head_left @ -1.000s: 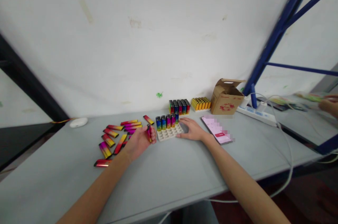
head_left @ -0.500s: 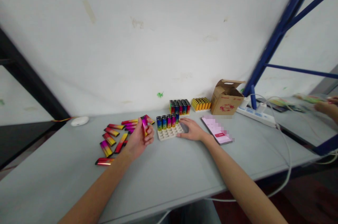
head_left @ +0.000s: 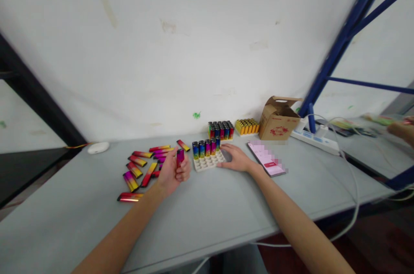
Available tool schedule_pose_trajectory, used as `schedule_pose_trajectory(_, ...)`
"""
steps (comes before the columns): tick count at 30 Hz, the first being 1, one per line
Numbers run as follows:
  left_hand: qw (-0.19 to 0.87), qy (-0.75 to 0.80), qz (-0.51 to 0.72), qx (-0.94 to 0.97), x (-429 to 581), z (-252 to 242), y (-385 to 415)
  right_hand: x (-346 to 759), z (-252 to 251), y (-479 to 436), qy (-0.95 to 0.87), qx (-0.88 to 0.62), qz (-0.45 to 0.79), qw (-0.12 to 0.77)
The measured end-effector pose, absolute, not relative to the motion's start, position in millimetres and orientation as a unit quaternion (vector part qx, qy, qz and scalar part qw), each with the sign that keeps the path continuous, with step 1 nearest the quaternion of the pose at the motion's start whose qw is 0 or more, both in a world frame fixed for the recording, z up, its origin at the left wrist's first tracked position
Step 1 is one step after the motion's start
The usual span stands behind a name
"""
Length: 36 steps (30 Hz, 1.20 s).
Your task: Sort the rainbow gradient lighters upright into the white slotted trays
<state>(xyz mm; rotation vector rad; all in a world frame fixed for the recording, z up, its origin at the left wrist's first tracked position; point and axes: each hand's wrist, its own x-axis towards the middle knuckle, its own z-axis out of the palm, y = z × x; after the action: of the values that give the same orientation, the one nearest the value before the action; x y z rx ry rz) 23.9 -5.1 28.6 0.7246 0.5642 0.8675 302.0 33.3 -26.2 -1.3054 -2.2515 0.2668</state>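
My left hand [head_left: 174, 172] is closed around one pink-and-red lighter [head_left: 180, 157], held upright just left of a white slotted tray [head_left: 210, 161]. The tray's back row holds several blue, pink and yellow lighters [head_left: 205, 148] standing upright. My right hand [head_left: 235, 158] lies flat with fingers spread against the tray's right side. Several loose red, pink and yellow lighters [head_left: 145, 164] lie scattered on the grey table to the left of my left hand.
Behind the tray stand a full tray of dark-capped lighters [head_left: 220, 130] and a yellow batch [head_left: 246, 126]. A cardboard box [head_left: 278, 118], a phone [head_left: 267, 159], a power strip [head_left: 315, 140] with cables and a white oval object [head_left: 98, 147] are on the table. Another person's hand [head_left: 403, 129] is at far right.
My left hand turned the lighter from a sideways hold to upright, raised it slightly, then brought it back down a little. My right hand stayed by the tray.
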Motion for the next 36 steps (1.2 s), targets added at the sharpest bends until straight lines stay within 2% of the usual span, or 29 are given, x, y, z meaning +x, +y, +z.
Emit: schedule_pose_trajectory(36,0.743,0.352,0.432,0.370,29.7,24.8,-1.7,301.3,-23.4,30.2,-0.829,-0.483,0.097,0.265)
